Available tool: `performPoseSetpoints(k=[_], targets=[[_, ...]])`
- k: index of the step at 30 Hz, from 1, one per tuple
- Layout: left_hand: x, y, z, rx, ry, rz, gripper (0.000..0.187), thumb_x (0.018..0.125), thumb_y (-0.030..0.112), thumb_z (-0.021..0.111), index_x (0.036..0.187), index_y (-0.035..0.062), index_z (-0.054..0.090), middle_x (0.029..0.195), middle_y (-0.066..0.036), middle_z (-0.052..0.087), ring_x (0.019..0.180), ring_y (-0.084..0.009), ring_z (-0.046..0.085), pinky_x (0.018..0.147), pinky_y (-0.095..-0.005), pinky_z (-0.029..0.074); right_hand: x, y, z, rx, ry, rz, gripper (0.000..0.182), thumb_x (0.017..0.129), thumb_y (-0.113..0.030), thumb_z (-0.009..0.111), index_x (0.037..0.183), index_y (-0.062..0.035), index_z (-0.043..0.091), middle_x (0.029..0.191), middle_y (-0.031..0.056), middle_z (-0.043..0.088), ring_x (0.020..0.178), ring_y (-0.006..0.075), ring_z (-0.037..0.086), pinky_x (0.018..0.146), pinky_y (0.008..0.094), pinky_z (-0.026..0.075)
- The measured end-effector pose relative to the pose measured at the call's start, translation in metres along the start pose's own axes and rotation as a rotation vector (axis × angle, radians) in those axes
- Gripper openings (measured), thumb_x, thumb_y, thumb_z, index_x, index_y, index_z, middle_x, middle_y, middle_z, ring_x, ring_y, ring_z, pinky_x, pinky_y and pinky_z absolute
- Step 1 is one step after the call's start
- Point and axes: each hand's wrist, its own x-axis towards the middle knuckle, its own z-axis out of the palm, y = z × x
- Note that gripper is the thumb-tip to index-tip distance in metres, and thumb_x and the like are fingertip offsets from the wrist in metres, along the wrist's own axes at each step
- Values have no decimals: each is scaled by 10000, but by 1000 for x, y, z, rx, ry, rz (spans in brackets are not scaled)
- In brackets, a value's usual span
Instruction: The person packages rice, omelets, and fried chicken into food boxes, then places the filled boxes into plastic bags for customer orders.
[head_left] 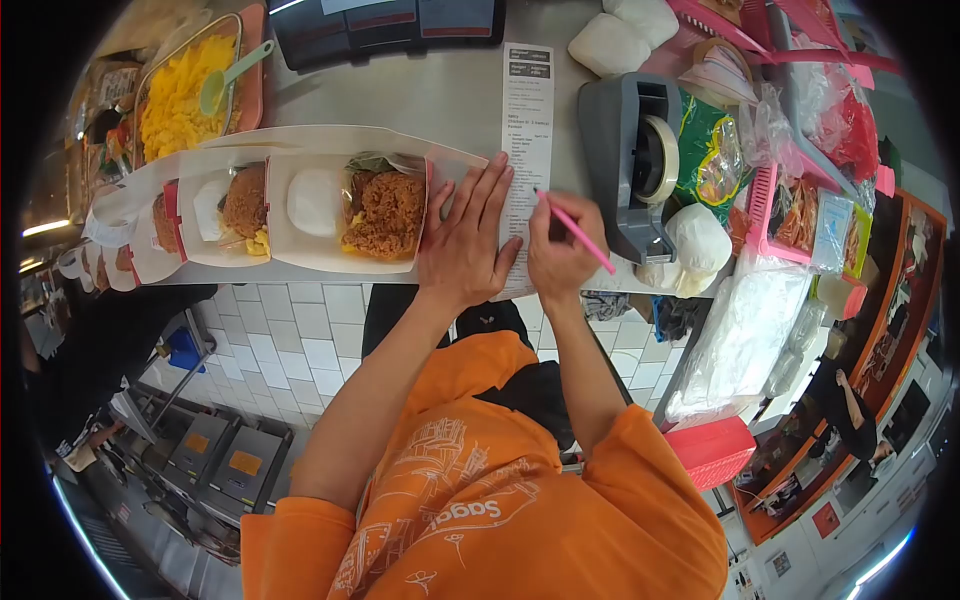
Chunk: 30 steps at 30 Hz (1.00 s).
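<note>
A long printed receipt lies on the metal counter in front of me. My left hand is spread flat, its fingers over the receipt's left edge, beside the nearest meal box. In my right hand is a pink pen, its tip at the receipt. To the left stands a row of open paper meal boxes. The nearest one holds a piece of fried chicken and a white wrapped rice ball. The box beyond it holds chicken and a rice ball too.
A grey tape dispenser stands right of the receipt, near white wrapped bundles and a green packet. Pink baskets with packets line the right side. At back left is a tray of yellow food with a green spoon. Other people stand at both sides.
</note>
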Motion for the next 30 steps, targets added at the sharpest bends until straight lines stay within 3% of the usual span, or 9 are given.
performPoseSetpoints(k=[7, 11, 17, 30], targets=[[-1, 0, 2, 5, 15, -7, 766, 906, 400, 564, 1564, 96, 317, 1650, -26, 284, 1498, -194, 292, 1213, -417, 150, -4, -5, -11, -21, -54, -38, 146, 783, 37, 757, 890, -32, 687, 860, 93, 701, 712, 197, 660, 632, 273, 530], [0, 1, 1, -9, -2, 1, 750, 913, 385, 546, 1552, 61, 323, 1639, -67, 307, 1526, -230, 259, 1189, -451, 172, 6, -4, -2, 13, -45, 21, 148, 755, 34, 764, 859, -38, 689, 824, 88, 696, 671, 203, 654, 610, 278, 529], [0, 0, 2, 0, 11, -14, 759, 906, 407, 554, 1560, 96, 326, 1650, -21, 287, 1503, -183, 288, 1213, -413, 137, -7, 2, -11, -42, -27, -110, 188, 704, 41, 763, 854, -47, 693, 785, 75, 687, 658, 202, 653, 590, 273, 529], [-2, -1, 7, 30, 25, -9, 800, 867, 393, 571, 1569, 111, 312, 1651, -16, 286, 1488, -198, 314, 1211, -420, 148, -1, -2, -2, -43, -124, -152, 205, 713, 47, 766, 879, -46, 690, 831, 83, 700, 724, 236, 679, 630, 313, 551]])
